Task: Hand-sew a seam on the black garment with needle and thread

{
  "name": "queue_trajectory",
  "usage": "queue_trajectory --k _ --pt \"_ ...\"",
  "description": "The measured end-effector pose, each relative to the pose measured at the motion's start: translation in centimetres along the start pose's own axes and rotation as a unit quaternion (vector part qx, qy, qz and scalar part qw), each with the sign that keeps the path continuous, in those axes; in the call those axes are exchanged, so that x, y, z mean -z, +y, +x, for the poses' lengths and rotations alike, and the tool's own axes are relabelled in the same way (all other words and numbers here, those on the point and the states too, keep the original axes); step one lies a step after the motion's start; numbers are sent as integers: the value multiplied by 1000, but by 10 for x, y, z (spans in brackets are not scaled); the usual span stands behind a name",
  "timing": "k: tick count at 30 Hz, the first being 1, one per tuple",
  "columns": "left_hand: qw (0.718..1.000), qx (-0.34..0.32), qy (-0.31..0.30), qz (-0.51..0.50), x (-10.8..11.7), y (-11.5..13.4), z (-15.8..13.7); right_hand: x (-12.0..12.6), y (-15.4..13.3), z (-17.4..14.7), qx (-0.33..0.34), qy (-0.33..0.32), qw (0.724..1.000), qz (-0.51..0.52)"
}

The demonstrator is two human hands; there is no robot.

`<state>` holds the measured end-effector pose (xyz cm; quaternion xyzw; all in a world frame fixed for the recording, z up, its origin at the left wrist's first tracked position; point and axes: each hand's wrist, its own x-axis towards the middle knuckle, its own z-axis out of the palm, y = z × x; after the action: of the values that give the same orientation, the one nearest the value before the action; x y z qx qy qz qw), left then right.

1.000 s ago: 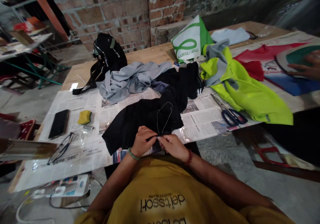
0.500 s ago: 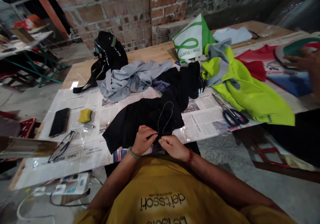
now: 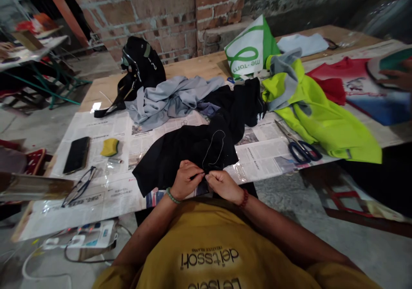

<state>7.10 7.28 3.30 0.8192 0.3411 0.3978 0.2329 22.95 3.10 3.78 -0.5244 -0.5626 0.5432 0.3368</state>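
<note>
Black cloth, apparently part of a garment, lies on the table's front edge and reaches to my hands. My left hand pinches its near edge between thumb and fingers. Close beside it, my right hand is closed, thumb against the curled forefinger, at the same edge. What the right fingertips hold is too small to make out. A pale thread loops over the cloth just beyond both hands.
Dark-handled scissors lie right, beside a neon-yellow garment. Grey cloth, a black bag and a green-white bag stand behind. Left are a phone, sponge and glasses. Another person's hand is far right.
My hands have shifted very slightly and stay close together at the cloth's edge. The thread loop has changed shape a little. At far right, the other person's hand has moved rightward.
</note>
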Motion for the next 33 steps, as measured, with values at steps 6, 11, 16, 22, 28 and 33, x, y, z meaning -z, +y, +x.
queue_trajectory --k 6,11,16,22,28,33 --pt "1000 14 26 9 0 0 -1 -2 0 -1 17 -15 1000 -13" --pt "1000 -12 5 9 -2 -2 -1 -3 -1 -1 -18 0 1000 7" --pt "997 38 60 43 -1 -5 0 -14 -3 -12 7 -40 999 -8" --pt "999 29 37 24 2 -4 0 -7 -10 -13 -46 -70 997 -6" --pt "999 -36 11 5 5 -1 -3 5 -15 -10 -137 -102 978 122" --pt "998 -53 -28 12 5 -1 -4 7 -15 -10 -120 -92 972 178"
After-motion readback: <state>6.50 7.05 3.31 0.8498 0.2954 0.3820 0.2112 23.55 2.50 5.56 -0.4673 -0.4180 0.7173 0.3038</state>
